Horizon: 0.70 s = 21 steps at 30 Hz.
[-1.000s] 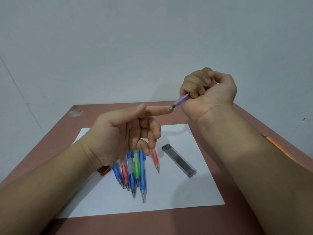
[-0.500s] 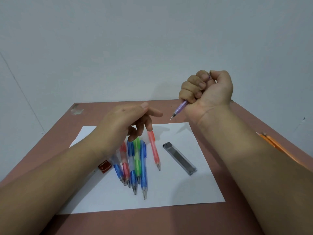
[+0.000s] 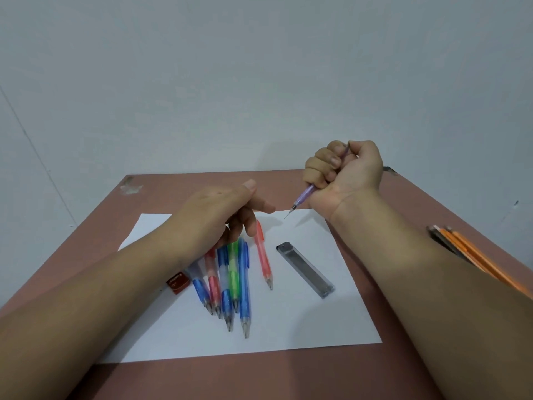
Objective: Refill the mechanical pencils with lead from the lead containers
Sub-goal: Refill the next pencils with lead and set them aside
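From my head camera, my right hand [image 3: 350,171] sits in the upper right of centre, fingers curled into a fist round a purple mechanical pencil [image 3: 304,196]. Its tip points down and to the left, hanging above the far edge of the white paper [image 3: 302,321] without touching it, and its top end pokes out above my knuckles.

My left hand [image 3: 219,215] is at the middle of the frame, palm down, with the fingers loosely bent and the index finger stretched toward the pencil tip. It holds nothing, and it hovers over the far ends of a bunch of pencils; I cannot tell whether the fingertips touch them.

That bunch of mechanical pencils [image 3: 227,281], blue, red and green, lies on the paper at centre left, tips toward me and fanned close together. A red mechanical pencil [image 3: 264,255] lies alone just to their right. Further right, on the same sheet, a grey lead container [image 3: 305,269] lies flat, slanting from upper left to lower right.

A small brown eraser [image 3: 178,282] rests at the paper's left edge, partly behind my left forearm. The paper lies on the reddish-brown desk [image 3: 288,376]. At the right edge of the frame, orange wooden pencils [image 3: 467,255] lie on the desk behind my right forearm.
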Available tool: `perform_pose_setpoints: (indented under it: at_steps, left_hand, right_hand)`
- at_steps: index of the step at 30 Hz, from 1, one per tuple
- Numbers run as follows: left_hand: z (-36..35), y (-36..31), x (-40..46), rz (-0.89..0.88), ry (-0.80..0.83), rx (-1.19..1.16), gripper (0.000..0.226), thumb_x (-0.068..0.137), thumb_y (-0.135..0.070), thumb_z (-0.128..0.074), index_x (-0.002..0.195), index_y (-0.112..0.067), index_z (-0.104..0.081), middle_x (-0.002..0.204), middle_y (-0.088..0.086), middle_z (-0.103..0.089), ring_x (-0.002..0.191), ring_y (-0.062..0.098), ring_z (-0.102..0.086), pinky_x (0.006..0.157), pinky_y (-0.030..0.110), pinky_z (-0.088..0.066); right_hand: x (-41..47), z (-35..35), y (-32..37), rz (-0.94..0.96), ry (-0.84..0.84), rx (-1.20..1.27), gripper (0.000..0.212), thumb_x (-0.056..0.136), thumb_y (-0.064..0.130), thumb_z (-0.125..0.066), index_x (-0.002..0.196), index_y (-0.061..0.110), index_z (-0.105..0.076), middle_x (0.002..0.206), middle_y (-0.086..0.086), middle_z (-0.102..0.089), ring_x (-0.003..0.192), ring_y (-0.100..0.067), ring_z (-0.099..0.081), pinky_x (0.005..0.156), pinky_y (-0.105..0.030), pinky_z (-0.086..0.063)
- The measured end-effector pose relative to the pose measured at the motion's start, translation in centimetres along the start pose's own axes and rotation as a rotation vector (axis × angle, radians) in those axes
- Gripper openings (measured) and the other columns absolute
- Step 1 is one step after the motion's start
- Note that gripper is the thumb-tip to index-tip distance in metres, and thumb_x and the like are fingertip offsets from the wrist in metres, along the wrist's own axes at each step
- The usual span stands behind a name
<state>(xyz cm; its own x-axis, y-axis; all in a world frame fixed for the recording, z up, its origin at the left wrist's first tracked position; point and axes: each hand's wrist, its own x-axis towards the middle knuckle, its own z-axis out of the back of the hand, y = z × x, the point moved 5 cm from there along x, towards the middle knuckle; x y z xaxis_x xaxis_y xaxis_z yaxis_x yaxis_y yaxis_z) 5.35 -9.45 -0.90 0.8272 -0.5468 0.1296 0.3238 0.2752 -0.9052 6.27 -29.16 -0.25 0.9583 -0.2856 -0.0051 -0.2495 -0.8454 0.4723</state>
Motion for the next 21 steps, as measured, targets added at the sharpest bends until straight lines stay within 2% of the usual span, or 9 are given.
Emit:
perform_pose_setpoints:
  at_steps: [2,4,5,7,10,14,18,21]
  left_hand:
    - [-0.2,0.0,0.0,-0.012,0.04,0.044,0.042,0.104,-0.044,-0.041,0.096,-0.031,-0.08,0.074,-0.003,-0.067,0.064,0.015,-0.048,0.061,0.03,-0.04]
    - [-0.3,0.1,0.1,-0.026,0.063,0.111,0.025,0.101,-0.037,-0.054,0.102,-0.037,-0.079,0.075,-0.005,-0.067,0.065,0.014,-0.055,0.065,0.026,-0.045]
    - [-0.4,0.2,0.1,-0.048,0.067,0.15,0.019,0.098,-0.034,-0.06,0.105,-0.041,-0.077,0.076,-0.005,-0.067,0.071,0.014,-0.061,0.069,0.026,-0.049]
    - [-0.5,0.2,0.2,-0.121,0.067,0.254,0.022,0.094,-0.031,-0.067,0.108,-0.047,-0.072,0.081,-0.01,-0.069,0.083,0.014,-0.064,0.078,0.027,-0.051]
    - [-0.7,-0.1,0.3,-0.197,0.062,0.324,0.026,0.089,-0.033,-0.071,0.106,-0.053,-0.069,0.089,-0.02,-0.07,0.08,0.013,-0.059,0.072,0.023,-0.051]
    - [-0.5,-0.3,0.5,-0.294,0.042,0.349,0.023,0.08,-0.046,-0.071,0.101,-0.054,-0.07,0.095,-0.024,-0.071,0.079,0.014,-0.058,0.071,0.032,-0.054]
    - [-0.4,-0.3,0.6,-0.374,0.02,0.365,0.03,0.074,-0.06,-0.062,0.103,-0.053,-0.071,0.095,-0.024,-0.071,0.08,0.013,-0.06,0.067,0.024,-0.049]
    - [-0.3,-0.4,0.7,-0.427,-0.016,0.349,0.025,0.075,-0.061,-0.062,0.097,-0.055,-0.071,0.094,-0.023,-0.072,0.08,0.014,-0.062,0.065,0.024,-0.049]
  right_hand:
    - [-0.2,-0.2,-0.2,-0.011,0.01,0.013,0.036,0.09,0.027,-0.031,0.056,0.017,-0.039,0.056,0.005,-0.025,0.044,-0.012,-0.014,0.042,-0.022,-0.011]
    - [-0.3,-0.5,-0.4,-0.023,0.02,0.018,0.035,0.089,0.026,-0.032,0.057,0.017,-0.038,0.055,0.005,-0.025,0.043,-0.012,-0.015,0.041,-0.022,-0.012]
    - [-0.4,-0.7,-0.5,-0.029,0.025,0.018,0.035,0.089,0.026,-0.032,0.057,0.017,-0.038,0.055,0.005,-0.025,0.043,-0.012,-0.015,0.041,-0.022,-0.012]
    - [-0.7,-1.0,-0.8,-0.044,0.034,0.017,0.034,0.09,0.027,-0.032,0.057,0.017,-0.038,0.055,0.005,-0.025,0.043,-0.012,-0.015,0.04,-0.021,-0.012]
    - [-1.0,-1.3,-1.1,-0.063,0.05,0.023,0.034,0.09,0.027,-0.032,0.058,0.017,-0.037,0.056,0.005,-0.024,0.042,-0.012,-0.016,0.039,-0.021,-0.013]
    - [-1.2,-1.5,-1.3,-0.08,0.055,0.036,0.034,0.09,0.027,-0.032,0.058,0.017,-0.037,0.055,0.006,-0.024,0.041,-0.012,-0.016,0.038,-0.021,-0.013]
    - [-1.4,-1.8,-1.4,-0.08,0.062,0.038,0.034,0.09,0.026,-0.032,0.057,0.017,-0.037,0.055,0.006,-0.024,0.04,-0.012,-0.016,0.038,-0.021,-0.013]
    - [-1.6,-2.0,-1.5,-0.082,0.076,0.038,0.034,0.09,0.027,-0.032,0.057,0.017,-0.037,0.055,0.006,-0.024,0.041,-0.012,-0.016,0.038,-0.021,-0.013]
